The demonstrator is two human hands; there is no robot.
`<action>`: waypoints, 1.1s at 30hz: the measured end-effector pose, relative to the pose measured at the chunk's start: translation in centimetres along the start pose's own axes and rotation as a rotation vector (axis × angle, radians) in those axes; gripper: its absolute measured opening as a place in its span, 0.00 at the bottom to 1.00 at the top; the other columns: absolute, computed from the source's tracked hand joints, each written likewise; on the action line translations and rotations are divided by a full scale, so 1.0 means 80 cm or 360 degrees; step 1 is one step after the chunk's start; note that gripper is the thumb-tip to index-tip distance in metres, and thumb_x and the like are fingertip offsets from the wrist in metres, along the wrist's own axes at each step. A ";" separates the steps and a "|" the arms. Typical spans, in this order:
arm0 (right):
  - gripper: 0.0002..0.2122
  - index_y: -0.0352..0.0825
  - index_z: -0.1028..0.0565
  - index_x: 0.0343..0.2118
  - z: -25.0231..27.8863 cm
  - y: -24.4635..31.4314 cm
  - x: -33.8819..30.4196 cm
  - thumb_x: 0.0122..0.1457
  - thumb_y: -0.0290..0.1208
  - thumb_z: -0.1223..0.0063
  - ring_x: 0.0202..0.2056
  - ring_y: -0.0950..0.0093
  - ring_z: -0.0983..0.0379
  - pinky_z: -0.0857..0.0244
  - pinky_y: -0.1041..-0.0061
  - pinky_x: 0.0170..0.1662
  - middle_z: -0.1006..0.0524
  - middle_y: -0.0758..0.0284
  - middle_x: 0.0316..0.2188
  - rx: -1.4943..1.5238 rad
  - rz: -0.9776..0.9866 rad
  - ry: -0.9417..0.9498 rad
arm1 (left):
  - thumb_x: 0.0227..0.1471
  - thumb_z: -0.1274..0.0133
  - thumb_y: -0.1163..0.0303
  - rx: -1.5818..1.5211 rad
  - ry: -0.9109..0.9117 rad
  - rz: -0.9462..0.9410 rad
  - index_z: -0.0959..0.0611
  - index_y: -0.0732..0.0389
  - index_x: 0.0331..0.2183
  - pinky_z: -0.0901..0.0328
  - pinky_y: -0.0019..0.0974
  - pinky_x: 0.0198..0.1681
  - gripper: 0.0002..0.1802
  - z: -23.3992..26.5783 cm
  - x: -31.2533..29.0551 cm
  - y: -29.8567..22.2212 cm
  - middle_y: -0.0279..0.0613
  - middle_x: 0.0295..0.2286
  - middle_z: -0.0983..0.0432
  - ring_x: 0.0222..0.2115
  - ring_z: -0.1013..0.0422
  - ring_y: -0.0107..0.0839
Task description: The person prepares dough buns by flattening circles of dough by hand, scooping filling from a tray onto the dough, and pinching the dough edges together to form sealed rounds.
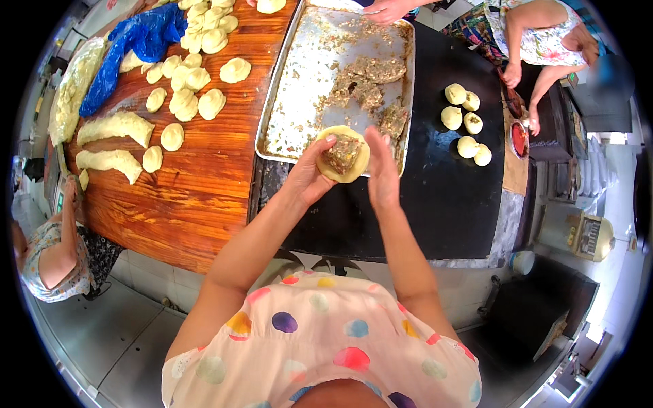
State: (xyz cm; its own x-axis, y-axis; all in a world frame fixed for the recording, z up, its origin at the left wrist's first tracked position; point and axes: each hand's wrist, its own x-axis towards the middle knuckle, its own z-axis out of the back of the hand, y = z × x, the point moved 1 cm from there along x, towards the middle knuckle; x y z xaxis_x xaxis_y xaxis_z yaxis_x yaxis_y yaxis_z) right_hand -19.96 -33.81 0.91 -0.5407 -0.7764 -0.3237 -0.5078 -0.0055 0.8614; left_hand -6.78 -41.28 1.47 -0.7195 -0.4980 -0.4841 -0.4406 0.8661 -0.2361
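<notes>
My left hand [310, 175] is closed around the edge of a round, flattened dough wrapper [361, 163], with a lump of chopped, brownish filling [342, 156] heaped in its middle. Close beside the wrapper's right edge is my right hand [383, 175], its fingers stretched upward and nothing held in it. Whether its palm side touches the dough I cannot tell. Both hands are over the near edge of a large metal tray [299, 81]. Loose mounds of the same filling [373, 71] lie in the tray's right half.
Dough pieces [211, 103], dough rolls [117, 129] and blue plastic [139, 41] cover the wooden table [197, 197]. Several filled dough balls [451, 117] sit on the black counter [435, 204]. Another person's hand [386, 10] reaches over the tray's far edge. Other people stand left and right.
</notes>
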 end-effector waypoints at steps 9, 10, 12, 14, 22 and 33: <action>0.16 0.27 0.25 0.49 -0.029 0.003 -0.016 0.65 0.34 0.52 0.49 0.77 0.30 0.40 0.76 0.56 0.24 0.64 0.49 -0.0100 0.0223 -0.0192 | 0.56 0.44 0.67 0.0137 0.0029 -0.0026 0.30 0.52 0.52 0.31 0.48 0.52 0.22 -0.021 0.002 0.033 0.37 0.47 0.30 0.50 0.30 0.35; 0.17 0.28 0.25 0.50 -0.027 0.002 -0.018 0.66 0.35 0.54 0.49 0.77 0.30 0.39 0.76 0.56 0.24 0.64 0.49 -0.0134 0.0245 -0.0191 | 0.56 0.44 0.67 0.0154 0.0045 -0.0021 0.30 0.52 0.52 0.30 0.48 0.51 0.22 -0.018 0.005 0.035 0.36 0.47 0.29 0.49 0.30 0.33; 0.20 0.28 0.26 0.52 -0.017 -0.004 -0.015 0.68 0.40 0.58 0.49 0.76 0.30 0.39 0.75 0.56 0.25 0.64 0.49 -0.0115 0.0206 -0.0106 | 0.56 0.44 0.68 0.0223 0.0021 -0.0021 0.30 0.52 0.51 0.30 0.47 0.51 0.22 -0.016 0.007 0.034 0.37 0.47 0.29 0.49 0.30 0.33; 0.25 0.29 0.27 0.53 0.003 -0.006 -0.009 0.69 0.48 0.62 0.50 0.74 0.30 0.39 0.74 0.57 0.25 0.63 0.49 -0.0012 0.0089 0.0061 | 0.57 0.45 0.68 0.0262 0.0050 0.0039 0.30 0.52 0.51 0.31 0.46 0.51 0.21 -0.019 0.003 0.029 0.36 0.46 0.28 0.49 0.30 0.32; 0.26 0.30 0.27 0.53 0.011 -0.021 -0.004 0.69 0.50 0.66 0.48 0.73 0.28 0.36 0.74 0.54 0.24 0.62 0.47 -0.0056 -0.0110 0.0013 | 0.60 0.49 0.66 0.0451 0.0219 0.0112 0.30 0.51 0.52 0.32 0.43 0.51 0.19 0.006 0.022 0.033 0.35 0.46 0.28 0.49 0.30 0.31; 0.20 0.28 0.28 0.51 -0.041 -0.012 -0.043 0.70 0.40 0.66 0.49 0.73 0.29 0.39 0.70 0.57 0.24 0.62 0.47 -0.0102 0.0402 -0.0232 | 0.63 0.55 0.51 0.0901 -0.0004 0.0276 0.28 0.57 0.52 0.31 0.34 0.42 0.24 -0.036 0.004 0.008 0.37 0.45 0.28 0.44 0.29 0.28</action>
State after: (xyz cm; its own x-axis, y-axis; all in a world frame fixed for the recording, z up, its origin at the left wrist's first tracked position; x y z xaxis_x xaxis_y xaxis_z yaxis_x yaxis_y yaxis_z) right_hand -15.41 -33.18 2.50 -0.7374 -0.6597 -0.1450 -0.3042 0.1327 0.9433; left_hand -8.86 -40.99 3.56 -0.7539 -0.3478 -0.5574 0.0385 0.8236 -0.5659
